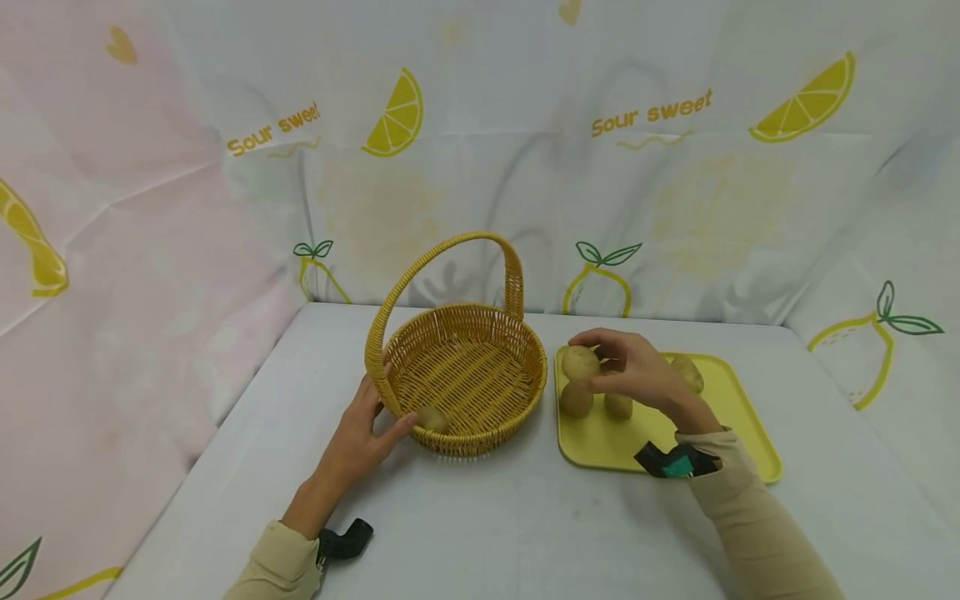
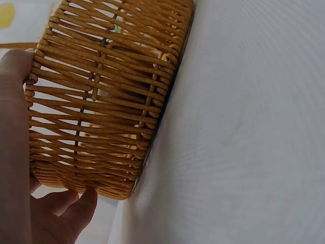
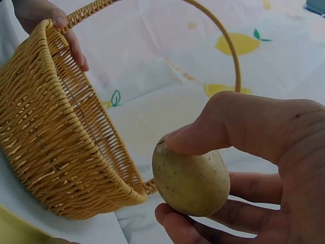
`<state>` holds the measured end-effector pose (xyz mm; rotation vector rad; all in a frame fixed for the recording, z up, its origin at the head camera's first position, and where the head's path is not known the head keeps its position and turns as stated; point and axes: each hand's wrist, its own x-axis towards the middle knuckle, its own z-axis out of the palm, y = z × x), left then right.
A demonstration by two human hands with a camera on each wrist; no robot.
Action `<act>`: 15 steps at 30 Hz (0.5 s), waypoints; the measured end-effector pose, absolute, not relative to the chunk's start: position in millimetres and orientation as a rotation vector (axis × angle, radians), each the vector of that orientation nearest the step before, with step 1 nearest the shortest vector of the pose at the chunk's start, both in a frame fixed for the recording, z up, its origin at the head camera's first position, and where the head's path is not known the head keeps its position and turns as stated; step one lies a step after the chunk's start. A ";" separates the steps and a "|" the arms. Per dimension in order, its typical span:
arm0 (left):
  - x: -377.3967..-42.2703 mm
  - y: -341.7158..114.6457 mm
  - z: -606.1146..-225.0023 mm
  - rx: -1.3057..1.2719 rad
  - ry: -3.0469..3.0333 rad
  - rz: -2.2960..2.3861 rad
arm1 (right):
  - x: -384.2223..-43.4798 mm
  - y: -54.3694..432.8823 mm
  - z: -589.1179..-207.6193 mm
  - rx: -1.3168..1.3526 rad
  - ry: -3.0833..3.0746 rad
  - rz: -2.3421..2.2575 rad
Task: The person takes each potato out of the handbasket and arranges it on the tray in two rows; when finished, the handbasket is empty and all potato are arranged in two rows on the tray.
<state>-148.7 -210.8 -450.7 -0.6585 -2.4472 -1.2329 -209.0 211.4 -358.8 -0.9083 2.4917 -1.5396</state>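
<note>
My left hand [image 1: 362,446] grips the left side of a round wicker basket [image 1: 537,398], beside the foot of its tall handle. Its thumb lies over the rim, and its fingers touch the woven outer wall [image 2: 101,101] in the left wrist view. One potato [image 1: 432,419] lies inside the basket near that thumb. My right hand [image 1: 637,368] pinches a potato [image 3: 190,178] between thumb and fingers, above the left part of a yellow tray [image 1: 720,417]. Beneath it on the tray are two potatoes, one at the left edge [image 1: 576,400] and another partly covered by the hand [image 1: 618,406].
Another potato [image 1: 686,375] sits toward the back of the tray, behind the right wrist. Tray and basket stand side by side on a white-covered table [image 1: 495,533]. A lemon-printed cloth [image 1: 480,183] hangs behind the table and along its sides.
</note>
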 end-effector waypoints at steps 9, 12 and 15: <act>-148.5 -210.3 -449.6 -0.651 -2.450 -1.242 | -203.9 224.7 -360.6 -0.859 2.501 -1.550; -148.4 -210.5 -449.7 -0.652 -2.447 -1.247 | -202.7 230.6 -362.7 -0.841 2.516 -1.550; -148.0 -210.7 -450.1 -0.651 -2.448 -1.249 | -200.2 236.0 -363.1 -0.800 2.536 -1.543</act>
